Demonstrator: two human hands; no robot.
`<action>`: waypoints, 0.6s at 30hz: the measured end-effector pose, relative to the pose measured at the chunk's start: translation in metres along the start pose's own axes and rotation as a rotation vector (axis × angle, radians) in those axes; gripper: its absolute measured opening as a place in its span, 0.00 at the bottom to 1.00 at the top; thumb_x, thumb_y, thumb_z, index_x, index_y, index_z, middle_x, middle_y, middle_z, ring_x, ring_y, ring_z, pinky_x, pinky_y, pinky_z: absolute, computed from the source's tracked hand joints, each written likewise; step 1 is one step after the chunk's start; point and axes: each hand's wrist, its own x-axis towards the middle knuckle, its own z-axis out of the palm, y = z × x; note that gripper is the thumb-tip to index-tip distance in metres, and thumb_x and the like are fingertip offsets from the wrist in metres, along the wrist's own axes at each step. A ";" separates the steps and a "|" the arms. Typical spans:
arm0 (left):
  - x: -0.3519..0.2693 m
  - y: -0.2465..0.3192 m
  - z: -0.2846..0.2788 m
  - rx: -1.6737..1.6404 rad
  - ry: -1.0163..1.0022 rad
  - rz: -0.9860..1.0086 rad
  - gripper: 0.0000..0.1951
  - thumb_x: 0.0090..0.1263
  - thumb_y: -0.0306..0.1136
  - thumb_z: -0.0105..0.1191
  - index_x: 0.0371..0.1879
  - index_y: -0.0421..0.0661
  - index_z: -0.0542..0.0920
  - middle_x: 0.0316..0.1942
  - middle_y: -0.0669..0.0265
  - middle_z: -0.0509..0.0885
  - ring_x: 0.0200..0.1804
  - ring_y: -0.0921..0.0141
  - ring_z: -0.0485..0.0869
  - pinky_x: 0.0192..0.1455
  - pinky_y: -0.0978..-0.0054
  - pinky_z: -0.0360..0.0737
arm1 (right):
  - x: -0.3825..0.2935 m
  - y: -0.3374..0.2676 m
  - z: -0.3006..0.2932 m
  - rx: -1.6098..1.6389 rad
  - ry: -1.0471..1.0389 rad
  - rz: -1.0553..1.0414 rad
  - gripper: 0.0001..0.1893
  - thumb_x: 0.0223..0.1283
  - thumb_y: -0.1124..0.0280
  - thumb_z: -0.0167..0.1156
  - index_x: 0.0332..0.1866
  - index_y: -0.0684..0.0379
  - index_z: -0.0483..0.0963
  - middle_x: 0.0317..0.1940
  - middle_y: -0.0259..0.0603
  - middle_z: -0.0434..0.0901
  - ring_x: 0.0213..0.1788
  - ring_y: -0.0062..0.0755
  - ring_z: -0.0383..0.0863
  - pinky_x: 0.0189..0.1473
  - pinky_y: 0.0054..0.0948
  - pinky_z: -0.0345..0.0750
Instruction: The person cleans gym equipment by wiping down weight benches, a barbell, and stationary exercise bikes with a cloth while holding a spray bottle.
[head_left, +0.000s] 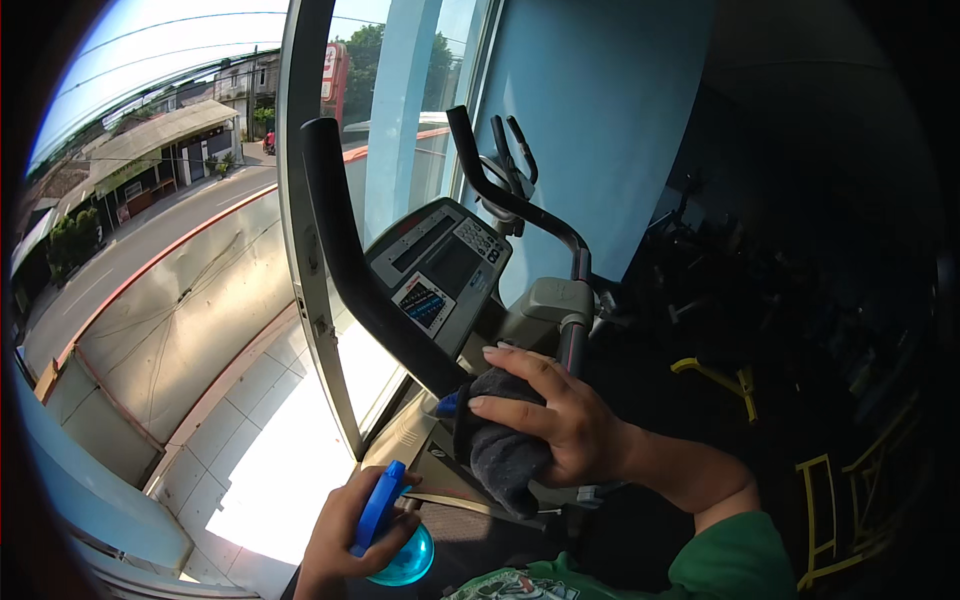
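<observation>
My right hand (570, 420) is closed on a dark grey cloth (499, 442), which it presses against the lower end of the left black handlebar (360, 277) of an exercise machine. A bit of blue shows at the cloth's left edge. In my left hand (360, 517), low in the picture, is a spray bottle (409, 559) with a blue trigger head and clear blue liquid. Beyond both hands stands the machine's console (442, 262), with a keypad, a dark display and a printed sticker. The right black handlebar (517, 202) curves up behind it.
An open glass door's metal frame (300, 225) stands just left of the machine, beside a tiled balcony (247, 420) with a low wall (180, 315). Behind the console is a blue wall (600, 135). Yellow-framed gym equipment (817, 517) stands in the dark area at right.
</observation>
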 end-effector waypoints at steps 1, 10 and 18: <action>0.008 -0.003 0.008 -0.008 -0.058 -0.030 0.24 0.57 0.34 0.63 0.53 0.42 0.77 0.45 0.55 0.84 0.42 0.63 0.86 0.51 0.70 0.79 | -0.008 0.001 0.012 -0.071 -0.090 0.005 0.22 0.57 0.57 0.64 0.55 0.52 0.77 0.68 0.55 0.64 0.71 0.54 0.64 0.68 0.48 0.69; -0.002 -0.004 0.101 -0.168 0.256 -0.310 0.27 0.49 0.28 0.58 0.53 0.37 0.76 0.44 0.56 0.84 0.37 0.68 0.85 0.47 0.71 0.81 | -0.089 0.097 0.024 -0.195 0.207 -0.522 0.10 0.64 0.60 0.53 0.45 0.33 0.81 0.65 0.39 0.71 0.68 0.39 0.71 0.67 0.38 0.73; -0.026 -0.013 0.171 -0.129 0.259 -0.357 0.23 0.52 0.25 0.58 0.51 0.37 0.76 0.47 0.53 0.83 0.38 0.68 0.85 0.46 0.71 0.82 | -0.132 0.214 0.003 -0.456 0.228 -0.189 0.06 0.43 0.61 0.66 0.29 0.47 0.82 0.63 0.32 0.76 0.70 0.44 0.69 0.75 0.50 0.54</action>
